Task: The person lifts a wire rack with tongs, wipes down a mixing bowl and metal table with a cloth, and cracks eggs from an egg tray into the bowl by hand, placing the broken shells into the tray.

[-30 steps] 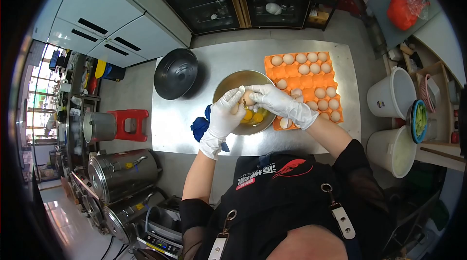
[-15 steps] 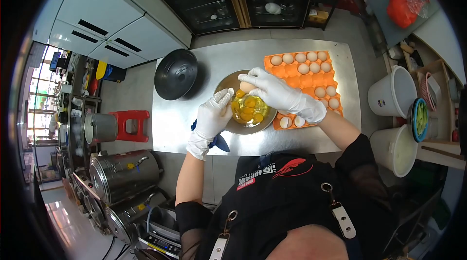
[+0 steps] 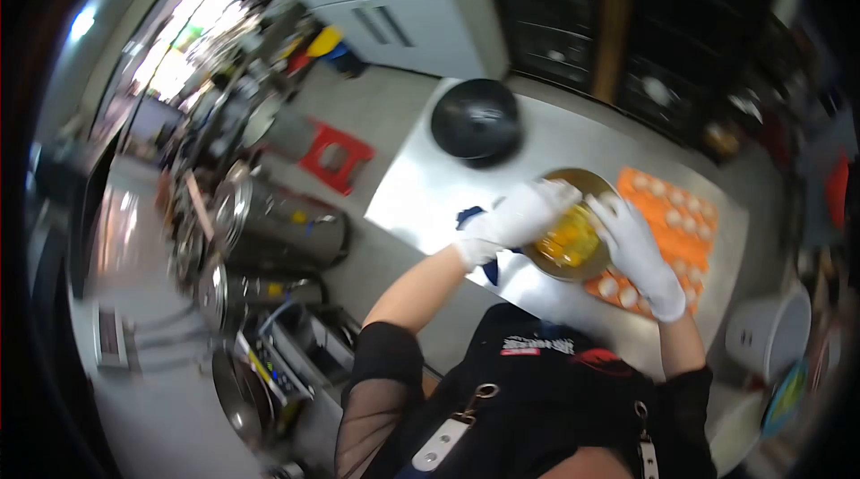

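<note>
A metal bowl of cracked eggs, yolks and clear whites, stands on the steel table. Over its left side is my white-gloved left hand, fingers bent together; anything between them is lost in blur. My gloved right hand curls over the bowl's right side around what looks like a pale brown egg, mostly covered by the fingers. Whether its shell is whole or broken I cannot tell. Beside the bowl, partly under my right forearm, lies an orange egg tray with several eggs and shell pieces.
A black bowl sits at the table's far left corner. Dark blue cloth shows beneath my left wrist. Left of the table are a red stool and large steel pots; a white bucket stands at the right.
The view has swung left and tilted, so the table now appears lower right and blurred. Both hands remain over the bowl; the brown egg in my right hand shows less clearly.
</note>
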Action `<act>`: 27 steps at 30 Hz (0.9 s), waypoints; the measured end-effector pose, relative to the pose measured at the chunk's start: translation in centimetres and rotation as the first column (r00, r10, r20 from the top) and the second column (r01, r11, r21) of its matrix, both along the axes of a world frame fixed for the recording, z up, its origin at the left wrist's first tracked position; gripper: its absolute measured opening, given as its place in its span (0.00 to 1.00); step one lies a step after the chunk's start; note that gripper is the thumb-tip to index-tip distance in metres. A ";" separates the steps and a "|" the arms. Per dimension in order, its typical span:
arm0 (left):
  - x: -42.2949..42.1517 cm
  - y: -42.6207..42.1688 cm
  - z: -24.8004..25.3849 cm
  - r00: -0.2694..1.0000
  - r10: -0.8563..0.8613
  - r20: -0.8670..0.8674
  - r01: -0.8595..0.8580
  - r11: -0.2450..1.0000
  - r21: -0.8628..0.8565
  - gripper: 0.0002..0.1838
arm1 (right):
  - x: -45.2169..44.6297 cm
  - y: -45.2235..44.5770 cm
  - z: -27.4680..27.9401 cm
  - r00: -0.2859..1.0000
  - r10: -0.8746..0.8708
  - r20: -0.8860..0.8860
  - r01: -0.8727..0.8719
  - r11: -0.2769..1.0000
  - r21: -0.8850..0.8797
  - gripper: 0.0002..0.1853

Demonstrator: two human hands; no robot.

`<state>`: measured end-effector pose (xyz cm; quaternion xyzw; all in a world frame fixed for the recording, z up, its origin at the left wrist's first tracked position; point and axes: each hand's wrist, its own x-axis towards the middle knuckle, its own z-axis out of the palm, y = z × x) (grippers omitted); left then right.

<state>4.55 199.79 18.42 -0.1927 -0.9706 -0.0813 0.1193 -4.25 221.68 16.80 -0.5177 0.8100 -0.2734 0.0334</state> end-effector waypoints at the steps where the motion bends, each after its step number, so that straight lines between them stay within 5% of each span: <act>1: 0.6 0.1 -0.6 1.000 0.003 -0.018 -0.003 0.999 -0.047 0.19 | 0.7 0.2 -0.7 1.000 0.012 0.022 -0.012 1.000 0.015 0.26; 3: 0.5 -0.2 -1.1 0.987 0.008 -0.160 -0.003 1.000 0.028 0.16 | 0.5 -0.1 -0.2 0.999 0.030 0.028 -0.031 0.999 0.036 0.26; 6: 0.6 0.2 -1.6 0.975 0.157 -0.157 -0.131 0.977 0.167 0.23 | 1.0 -0.3 0.4 0.991 -0.101 0.087 0.122 0.951 -0.284 0.27; 7: 0.7 0.3 -2.9 0.991 0.109 -0.080 -0.107 0.994 0.031 0.22 | 0.9 -0.5 -0.6 0.992 -0.093 0.086 0.114 0.951 -0.288 0.27; 9: 1.3 0.5 -5.6 0.994 0.070 0.078 -0.064 0.995 -0.080 0.19 | 0.4 -0.3 -2.7 0.985 -0.030 0.169 0.001 0.985 0.170 0.28; 13: 1.7 0.3 -4.7 0.986 0.150 0.074 -0.161 0.969 0.187 0.18 | -0.5 0.4 -4.0 0.991 -0.054 0.122 0.067 0.991 -0.113 0.26; 15: 1.8 0.7 -3.5 0.980 0.185 0.080 -0.201 0.929 0.311 0.19 | -0.9 0.3 -4.4 0.691 -0.051 0.721 0.319 0.917 -0.241 0.23; 16: 1.9 1.1 -3.0 0.972 0.210 0.106 -0.233 0.804 0.547 0.20 | -1.1 0.3 -4.0 0.533 0.060 0.844 0.327 0.905 -0.271 0.21; 17: 2.0 1.5 -2.5 0.965 0.225 0.137 -0.251 0.621 0.743 0.21 | -1.2 0.2 -4.7 0.536 0.062 0.842 0.328 0.903 -0.276 0.21; 18: 2.0 1.9 -2.0 0.947 0.195 0.257 -0.318 0.431 0.844 0.22 | -1.2 0.2 -6.1 0.296 0.241 0.924 0.361 0.868 -0.342 0.22; 19: 1.9 2.2 -1.7 0.947 0.193 0.257 -0.317 0.433 0.844 0.22 | -1.0 0.0 -6.1 0.036 0.412 0.911 0.410 0.825 -0.389 0.23; 21: 1.7 2.8 -1.5 0.902 -0.046 0.429 -0.429 0.008 0.903 0.20 | 0.2 -0.5 -5.9 -0.078 0.471 0.879 0.430 0.811 -0.396 0.24; 22: 1.7 3.0 -1.4 0.876 -0.071 0.476 -0.474 0.048 0.879 0.21 | 0.8 -0.6 -5.7 -0.189 0.524 0.831 0.448 0.799 -0.402 0.25; 27: 1.4 2.1 -3.0 0.776 -0.189 0.602 -0.581 0.159 0.799 0.22 | 1.5 -0.3 -7.8 -0.338 0.624 0.705 0.386 0.775 -0.500 0.25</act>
